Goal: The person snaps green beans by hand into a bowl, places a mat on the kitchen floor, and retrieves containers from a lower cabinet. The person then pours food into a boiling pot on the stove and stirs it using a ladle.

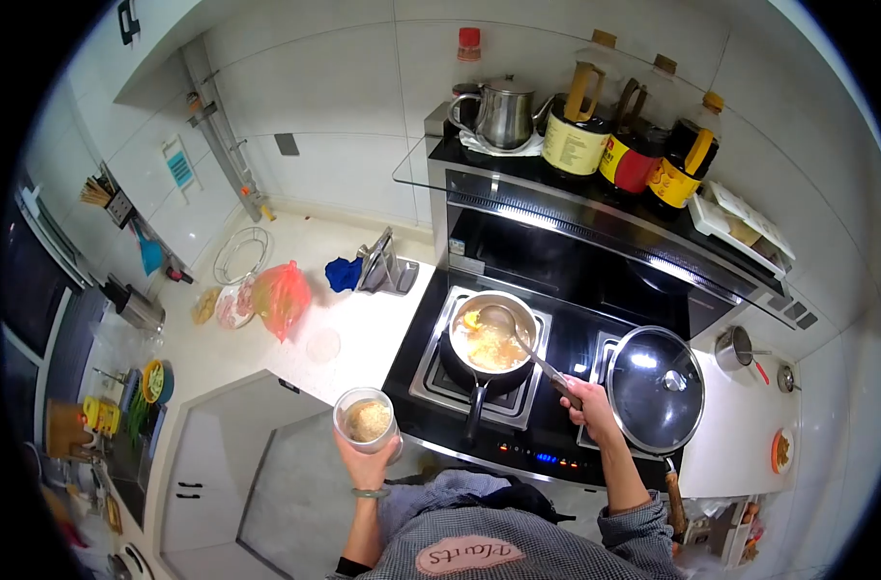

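Observation:
My right hand (589, 406) is closed around the handle of a ladle (523, 340), whose bowl end dips into the pot. The pot (473, 371) stands on the left burner, its dark handle pointing toward me. Inside it is a cloudy broth (489, 346) with yellowish pieces. In my left hand (367, 466) is a clear jar (390, 431) with pale, grainy contents, held in front of the counter edge, left of the stove. A bracelet circles the left wrist.
A glass-lidded pan (656, 390) covers the right burner. Above, a shelf (440, 155) holds a steel kettle (505, 111) and several large sauce bottles (574, 145). Left on the counter (363, 333) are a red plastic bag (281, 298), a blue cloth (343, 274) and a metal stand (387, 266).

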The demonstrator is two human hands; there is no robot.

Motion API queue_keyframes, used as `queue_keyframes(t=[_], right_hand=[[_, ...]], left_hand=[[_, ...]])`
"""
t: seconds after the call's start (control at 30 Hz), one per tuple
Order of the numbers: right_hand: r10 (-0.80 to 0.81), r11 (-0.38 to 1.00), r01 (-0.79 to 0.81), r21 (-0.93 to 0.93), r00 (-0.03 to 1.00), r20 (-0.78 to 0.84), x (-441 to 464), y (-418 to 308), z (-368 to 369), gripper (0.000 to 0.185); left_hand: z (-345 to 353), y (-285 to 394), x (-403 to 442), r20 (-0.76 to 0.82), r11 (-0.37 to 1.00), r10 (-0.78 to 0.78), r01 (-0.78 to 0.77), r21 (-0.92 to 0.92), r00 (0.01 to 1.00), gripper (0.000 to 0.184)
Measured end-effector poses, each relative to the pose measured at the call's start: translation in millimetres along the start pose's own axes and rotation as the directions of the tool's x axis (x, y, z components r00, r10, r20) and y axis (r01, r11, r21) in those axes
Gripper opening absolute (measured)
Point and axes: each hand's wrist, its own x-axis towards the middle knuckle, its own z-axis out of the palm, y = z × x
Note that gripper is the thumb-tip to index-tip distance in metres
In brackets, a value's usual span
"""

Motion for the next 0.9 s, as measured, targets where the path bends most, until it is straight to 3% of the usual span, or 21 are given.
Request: queue_keyframes(t=[0.13,0.23,0.27,0.33,0.4,0.5,0.63,0.8,0.87,0.9], right_hand=[[-0.114,0.987,0.107,-0.118,0.992,-0.055,-3,10,6,0.040],[-0.423,0.816,0.320,-0.481,0.898,-0.121,-5,24,8,0.036],[-0.418,0.815,0.319,-0.484,0.901,-0.111,-7,27,11,0.036],[-0.692,0.495,0.435,-0.752,0.721,-0.038,-12,32,21,0.037],[-0.729,0.373,0.387,-0.843,0.685,-0.009,-12,42,29,0.038],[-0.747,0.223,0.294,-0.930,0.664,0.031,-5,64,38,0.042],[-0.708,0.189,0.199,-0.961,0.706,0.007,-4,74,57,0.043],[-0.674,0.262,0.184,-0.947,0.738,-0.043,-6,77,84,0.045],[-0.686,0.146,0.108,-0.983,0.727,-0.022,-7,73,94,0.047],[-0.778,0.009,0.034,-0.999,0.628,0.014,-9,71,108,0.048]], left_hand=[[-9,7,-8,-0.031,1.000,-0.011,0.011,0.013,0.999,0.101],[-18,9,-17,-0.051,1.000,-0.021,0.021,0.016,0.998,0.099],[-21,13,-20,-0.065,0.999,-0.029,0.030,0.018,0.997,0.099],[-27,15,-26,-0.088,0.999,-0.041,0.043,0.020,0.995,0.098],[-36,12,-33,-0.059,0.995,-0.088,0.090,0.039,0.994,0.108],[-44,11,-40,-0.102,0.993,-0.069,0.077,0.085,0.992,0.108],[-59,1,-39,-0.150,0.994,-0.102,0.108,0.033,0.983,0.103],[-91,-15,-22,-0.058,0.998,-0.061,0.061,-0.007,0.996,0.104],[-108,-16,-13,-0.070,0.996,-0.085,0.083,-0.034,0.994,0.103],[-117,-15,-7,-0.079,0.997,-0.073,0.071,-0.024,0.994,0.097]])
